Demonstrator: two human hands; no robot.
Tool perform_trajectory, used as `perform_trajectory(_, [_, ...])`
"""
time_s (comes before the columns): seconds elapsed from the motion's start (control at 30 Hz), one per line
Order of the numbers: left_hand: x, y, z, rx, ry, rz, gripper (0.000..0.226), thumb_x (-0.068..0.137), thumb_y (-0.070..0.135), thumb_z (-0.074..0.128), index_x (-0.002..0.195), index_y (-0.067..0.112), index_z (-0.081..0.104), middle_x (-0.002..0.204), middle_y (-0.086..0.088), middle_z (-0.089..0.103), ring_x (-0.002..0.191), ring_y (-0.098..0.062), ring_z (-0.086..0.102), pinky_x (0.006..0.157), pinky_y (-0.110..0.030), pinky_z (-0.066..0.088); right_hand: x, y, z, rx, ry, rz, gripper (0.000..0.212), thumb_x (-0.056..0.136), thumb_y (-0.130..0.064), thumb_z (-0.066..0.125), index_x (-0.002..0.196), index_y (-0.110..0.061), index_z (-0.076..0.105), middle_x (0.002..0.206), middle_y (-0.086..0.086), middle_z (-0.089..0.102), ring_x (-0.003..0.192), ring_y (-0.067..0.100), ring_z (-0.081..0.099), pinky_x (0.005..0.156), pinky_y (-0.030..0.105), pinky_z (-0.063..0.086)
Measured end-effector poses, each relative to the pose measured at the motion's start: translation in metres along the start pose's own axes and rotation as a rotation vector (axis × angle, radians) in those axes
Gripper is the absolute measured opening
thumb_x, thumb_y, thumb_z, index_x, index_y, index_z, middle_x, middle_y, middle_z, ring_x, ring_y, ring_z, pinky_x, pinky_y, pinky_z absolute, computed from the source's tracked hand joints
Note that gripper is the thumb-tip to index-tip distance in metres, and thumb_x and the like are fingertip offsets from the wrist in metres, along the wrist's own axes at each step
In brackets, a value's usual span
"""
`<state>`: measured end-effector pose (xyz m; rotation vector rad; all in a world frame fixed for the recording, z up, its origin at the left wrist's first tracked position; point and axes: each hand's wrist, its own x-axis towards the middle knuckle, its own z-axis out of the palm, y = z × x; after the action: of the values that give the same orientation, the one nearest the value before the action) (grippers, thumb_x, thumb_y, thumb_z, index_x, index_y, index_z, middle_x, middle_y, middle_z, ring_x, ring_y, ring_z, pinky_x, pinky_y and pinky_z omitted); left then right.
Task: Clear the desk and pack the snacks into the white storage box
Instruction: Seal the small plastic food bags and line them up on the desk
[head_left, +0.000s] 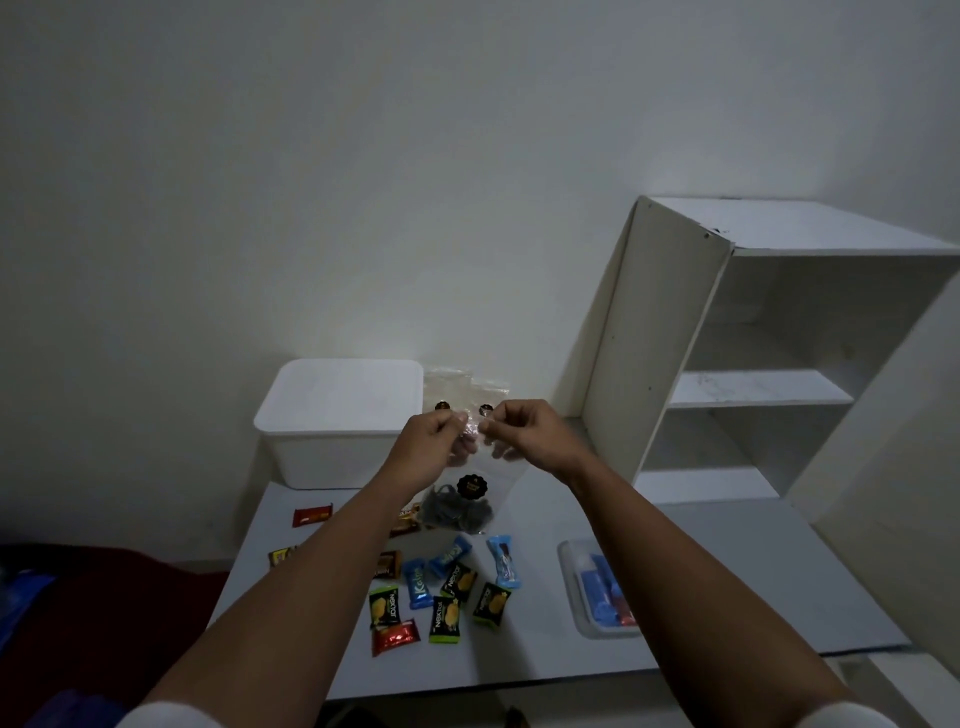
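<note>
A clear plastic bag of dark snacks (460, 506) with a black round label hangs above the desk. My left hand (434, 441) and my right hand (524, 434) both pinch its top edge. The white storage box (340, 415) stands at the back left of the desk with its lid on. Two more clear bags (467, 389) lean against the wall behind my hands. Several small wrapped snacks lie on the desk below: blue ones (449, 556), green-black ones (444, 618), red ones (395, 636) and brown ones (387, 564).
A white open shelf unit (753, 364) stands at the back right on the desk (701, 571). A clear tray (571, 566) with blue and red items sits at the right. The desk's front edge runs just below the snacks. Dark cloth lies to the left.
</note>
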<state>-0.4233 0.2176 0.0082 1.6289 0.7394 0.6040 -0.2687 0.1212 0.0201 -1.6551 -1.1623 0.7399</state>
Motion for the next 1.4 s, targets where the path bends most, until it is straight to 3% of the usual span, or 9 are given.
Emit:
perform_trajectory(0.2, [-0.001, 0.0, 0.002, 0.083, 0.025, -0.002, 0.04, 0.108, 0.029, 0.045, 0.092, 0.006, 0.073, 0.081, -0.01, 0.075, 0.075, -0.019, 0.068, 0.077, -0.031, 0.057, 0.0, 0.001, 0.003, 0.012, 0.002, -0.01, 0.018, 0.096, -0.016, 0.07, 0.078, -0.017, 0.071, 0.077, 0.007, 0.073, 0.063, 0.011, 0.065, 0.061, 0.023, 0.051])
perform_trajectory(0.3, [-0.001, 0.0, 0.007, 0.243, 0.228, 0.086, 0.026, 0.104, 0.035, 0.05, 0.106, 0.013, 0.065, 0.094, -0.002, 0.067, 0.081, -0.014, 0.06, 0.07, -0.029, 0.045, 0.001, 0.001, 0.003, 0.055, 0.054, 0.063, 0.016, 0.094, -0.024, 0.074, 0.081, -0.014, 0.074, 0.08, 0.005, 0.076, 0.066, 0.011, 0.067, 0.062, 0.023, 0.054])
perform_trajectory(0.37, [-0.004, 0.004, 0.01, 0.116, 0.365, 0.046, 0.021, 0.103, 0.035, 0.052, 0.106, 0.014, 0.054, 0.088, 0.001, 0.058, 0.076, -0.014, 0.056, 0.065, -0.03, 0.045, 0.003, 0.001, 0.001, 0.135, 0.122, 0.106, 0.017, 0.093, -0.026, 0.075, 0.082, -0.012, 0.073, 0.082, 0.006, 0.076, 0.068, 0.013, 0.067, 0.064, 0.026, 0.056])
perform_trajectory(0.53, [-0.003, 0.011, 0.02, -0.208, 0.077, -0.064, 0.027, 0.103, 0.017, 0.044, 0.078, 0.011, 0.052, 0.064, -0.006, 0.048, 0.058, -0.02, 0.05, 0.062, -0.033, 0.051, 0.005, -0.007, 0.006, 0.264, 0.112, 0.104, 0.021, 0.091, -0.022, 0.076, 0.09, -0.001, 0.074, 0.084, 0.011, 0.074, 0.074, 0.018, 0.071, 0.074, 0.035, 0.06])
perform_trajectory(0.67, [-0.001, 0.017, 0.019, -0.215, 0.084, -0.078, 0.032, 0.101, 0.015, 0.041, 0.07, 0.011, 0.048, 0.063, -0.005, 0.047, 0.059, -0.018, 0.052, 0.069, -0.037, 0.056, 0.001, -0.012, 0.012, 0.381, 0.04, 0.082, 0.035, 0.095, -0.029, 0.072, 0.101, 0.006, 0.075, 0.094, 0.025, 0.075, 0.084, 0.03, 0.074, 0.085, 0.045, 0.062])
perform_trajectory(0.9, [0.003, 0.013, 0.003, -0.118, 0.01, -0.086, 0.036, 0.1, 0.04, 0.05, 0.074, 0.016, 0.057, 0.067, -0.004, 0.052, 0.07, -0.022, 0.057, 0.072, -0.041, 0.057, 0.0, -0.015, 0.012, 0.347, -0.012, 0.072, 0.019, 0.096, -0.012, 0.069, 0.107, 0.002, 0.075, 0.096, 0.017, 0.077, 0.088, 0.025, 0.075, 0.08, 0.038, 0.063])
perform_trajectory(1.03, [0.003, 0.015, -0.004, -0.016, -0.004, -0.096, 0.025, 0.096, 0.028, 0.046, 0.081, 0.014, 0.061, 0.077, -0.013, 0.057, 0.08, -0.027, 0.059, 0.087, -0.057, 0.058, 0.001, -0.02, 0.012, 0.309, -0.03, 0.075, 0.018, 0.093, -0.001, 0.069, 0.108, 0.008, 0.073, 0.1, 0.024, 0.076, 0.085, 0.023, 0.076, 0.077, 0.033, 0.062])
perform_trajectory(1.2, [0.003, 0.017, -0.006, 0.041, -0.07, -0.077, 0.03, 0.106, 0.02, 0.039, 0.084, 0.008, 0.055, 0.082, -0.017, 0.058, 0.079, -0.027, 0.059, 0.086, -0.049, 0.059, 0.003, -0.021, 0.012, 0.271, 0.035, 0.101, 0.013, 0.092, 0.002, 0.069, 0.103, 0.002, 0.075, 0.079, 0.007, 0.077, 0.072, 0.015, 0.075, 0.065, 0.025, 0.06])
perform_trajectory(1.4, [0.009, 0.013, -0.006, 0.121, -0.021, -0.07, 0.031, 0.106, 0.022, 0.043, 0.086, 0.005, 0.059, 0.086, -0.02, 0.068, 0.085, -0.036, 0.069, 0.085, -0.051, 0.061, 0.006, -0.024, 0.014, 0.092, 0.041, 0.131, 0.014, 0.091, 0.0, 0.071, 0.104, 0.005, 0.074, 0.089, 0.017, 0.074, 0.074, 0.015, 0.074, 0.061, 0.024, 0.06])
